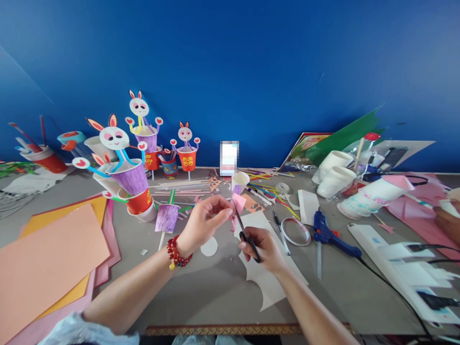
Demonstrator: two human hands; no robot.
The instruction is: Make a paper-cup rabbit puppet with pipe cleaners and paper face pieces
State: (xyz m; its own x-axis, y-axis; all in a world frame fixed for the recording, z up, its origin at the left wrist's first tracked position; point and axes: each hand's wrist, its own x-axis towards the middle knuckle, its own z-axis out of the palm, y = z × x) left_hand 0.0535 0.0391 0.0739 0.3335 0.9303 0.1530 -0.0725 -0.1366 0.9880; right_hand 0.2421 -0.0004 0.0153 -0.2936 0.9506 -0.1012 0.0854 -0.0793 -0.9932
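My left hand (212,218) pinches a small piece of pink paper (239,202) above the middle of the table. In my right hand (264,247) is a pair of black-handled scissors (250,239), its blades reaching up to the pink paper. Below the hands lie a white paper circle (209,246) and a white sheet (268,280) with scalloped cut edges. A purple-coloured paper cup (167,218) with a green straw rests left of my left hand. Behind the pink paper stands a white cup (240,180).
Bunny cup figures (127,175) stand at the left, behind stacked coloured paper (53,268). To the right are a blue glue gun (328,235), a tape roll (295,232), a white power strip (388,268) and a decorated paper tube (373,196). Another person's hand (447,220) shows at the right edge.
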